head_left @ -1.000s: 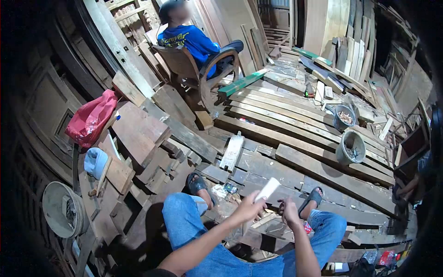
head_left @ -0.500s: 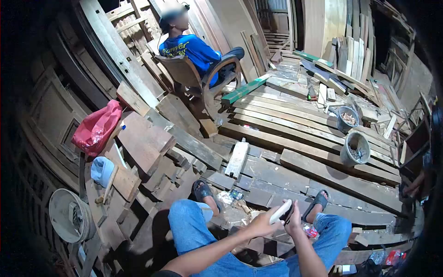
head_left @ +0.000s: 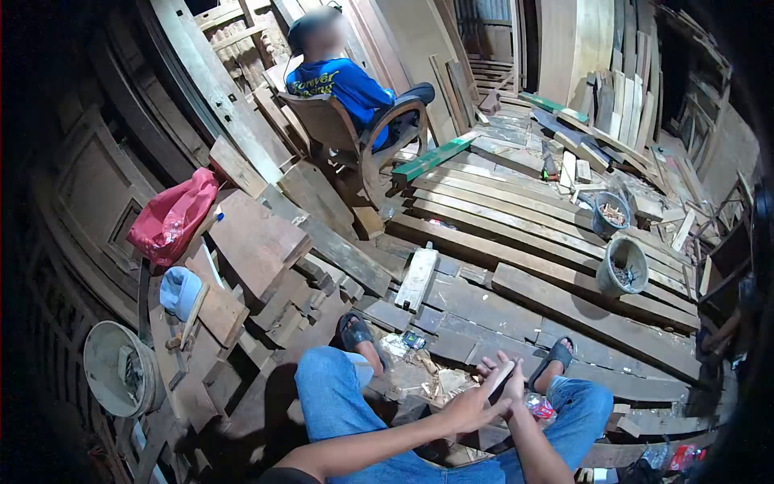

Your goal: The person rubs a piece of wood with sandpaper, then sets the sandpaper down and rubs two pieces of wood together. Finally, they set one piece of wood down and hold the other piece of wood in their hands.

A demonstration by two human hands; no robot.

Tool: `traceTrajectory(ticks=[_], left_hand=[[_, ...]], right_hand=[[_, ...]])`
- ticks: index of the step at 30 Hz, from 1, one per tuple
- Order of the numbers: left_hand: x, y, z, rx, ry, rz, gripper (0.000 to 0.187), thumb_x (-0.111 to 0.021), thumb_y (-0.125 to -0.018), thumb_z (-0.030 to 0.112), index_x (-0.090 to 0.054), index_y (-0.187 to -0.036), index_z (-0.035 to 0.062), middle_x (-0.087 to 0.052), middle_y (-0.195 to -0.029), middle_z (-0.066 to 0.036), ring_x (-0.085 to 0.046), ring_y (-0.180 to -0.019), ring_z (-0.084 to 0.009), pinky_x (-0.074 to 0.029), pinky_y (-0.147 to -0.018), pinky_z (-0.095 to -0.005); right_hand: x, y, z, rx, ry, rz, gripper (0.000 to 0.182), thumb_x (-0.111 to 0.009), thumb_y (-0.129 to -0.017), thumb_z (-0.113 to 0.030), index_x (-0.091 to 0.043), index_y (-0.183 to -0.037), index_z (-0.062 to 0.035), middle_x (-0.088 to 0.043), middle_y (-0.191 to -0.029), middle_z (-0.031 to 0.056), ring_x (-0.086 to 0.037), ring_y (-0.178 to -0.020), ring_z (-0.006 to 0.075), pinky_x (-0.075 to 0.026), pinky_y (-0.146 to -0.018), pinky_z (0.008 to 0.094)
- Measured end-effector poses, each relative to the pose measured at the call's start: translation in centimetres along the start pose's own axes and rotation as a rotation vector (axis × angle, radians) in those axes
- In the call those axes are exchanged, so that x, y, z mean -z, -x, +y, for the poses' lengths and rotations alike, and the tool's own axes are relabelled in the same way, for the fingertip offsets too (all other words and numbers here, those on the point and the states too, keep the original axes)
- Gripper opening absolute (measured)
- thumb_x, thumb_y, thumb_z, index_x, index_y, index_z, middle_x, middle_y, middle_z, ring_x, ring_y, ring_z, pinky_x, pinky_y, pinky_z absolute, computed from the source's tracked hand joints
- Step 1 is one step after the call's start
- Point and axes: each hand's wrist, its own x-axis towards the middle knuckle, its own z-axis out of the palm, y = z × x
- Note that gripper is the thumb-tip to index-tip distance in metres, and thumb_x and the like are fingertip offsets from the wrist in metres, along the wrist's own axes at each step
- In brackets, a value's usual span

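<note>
My left hand (head_left: 464, 413) reaches in from the lower left, closed on a slim pale object (head_left: 498, 377) with a rounded end. Its kind cannot be made out; it is seen nearly edge-on. My right hand (head_left: 513, 392) is against the other side of it, fingers stretched and spread behind it. Both hands meet above the gap between my knees, in blue jeans (head_left: 334, 391). Below them lie wood scraps (head_left: 442, 383) and, beside my right wrist, a red-and-clear plastic wrapper (head_left: 540, 406).
A person in a blue shirt (head_left: 343, 93) sits in a chair (head_left: 332, 121). Long beams (head_left: 588, 310) cover the floor ahead, with two buckets (head_left: 622, 266) on the right. A red bag (head_left: 173, 218), a pale blue cap (head_left: 181, 292) and another bucket (head_left: 121, 371) are on the left.
The pale object has turned from showing its broad face to nearly edge-on. My hands have moved closer together, and the right fingers have spread. The dark piece beside it no longer shows.
</note>
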Motion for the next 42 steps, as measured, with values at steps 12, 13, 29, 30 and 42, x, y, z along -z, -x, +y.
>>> traceTrajectory(ticks=[12,13,29,30,42], left_hand=[[0.3,0.2,-0.1,0.096,-0.167,-0.162,0.089,-0.056,-0.094,0.067,-0.018,-0.162,0.023,-0.068,-0.094,-0.035,-0.069,-0.089,-0.0532,-0.055,-0.079,-0.0588],[0.6,0.1,-0.1,0.07,-0.174,-0.154,0.089,-0.056,-0.094,0.067,-0.018,-0.162,0.0227,-0.068,-0.095,-0.035,-0.069,-0.089,-0.0533,-0.055,-0.078,-0.0585],[1.9,-1.2,-0.8,0.11,-0.195,-0.171,0.089,-0.061,-0.092,0.065,-0.026,-0.16,0.0178,-0.071,-0.091,-0.031,-0.07,-0.087,-0.0514,-0.056,-0.077,-0.0571],[1.4,-0.8,-0.8,0.088,-0.214,-0.145,0.089,-0.061,-0.092,0.065,-0.027,-0.159,0.0169,-0.071,-0.092,-0.03,-0.07,-0.086,-0.0509,-0.056,-0.077,-0.0565],[-0.4,-0.6,0.2,0.004,-0.199,-0.091,0.083,-0.069,-0.09,0.045,-0.033,-0.157,0.0125,-0.069,-0.106,-0.035,-0.067,-0.098,-0.0533,-0.055,-0.082,-0.0546]], right_hand=[[-1.5,1.5,-1.9,-0.039,-0.084,-0.047,0.106,-0.021,-0.088,-0.091,-0.024,-0.159,-0.0132,-0.056,-0.137,0.0278,-0.06,-0.119,0.0399,-0.05,-0.099,0.0546],[-1.8,1.7,-2.0,-0.053,-0.076,-0.039,0.106,-0.021,-0.088,-0.091,-0.023,-0.159,-0.0126,-0.056,-0.137,0.0288,-0.06,-0.118,0.0406,-0.05,-0.099,0.0552],[-1.9,2.1,-1.0,-0.139,-0.045,-0.089,0.118,-0.026,-0.082,-0.096,-0.016,-0.16,-0.0078,-0.054,-0.14,0.0317,-0.056,-0.127,0.0448,-0.043,-0.109,0.0592],[-1.7,1.7,-1.2,-0.15,-0.086,-0.075,0.117,-0.025,-0.083,-0.095,-0.017,-0.159,-0.0075,-0.055,-0.14,0.0316,-0.056,-0.127,0.0446,-0.042,-0.11,0.0583],[-1.4,0.5,-1.1,-0.088,-0.13,-0.105,0.116,-0.023,-0.085,-0.094,-0.009,-0.164,-0.0102,-0.061,-0.136,0.0268,-0.06,-0.124,0.0389,-0.039,-0.113,0.0523]])
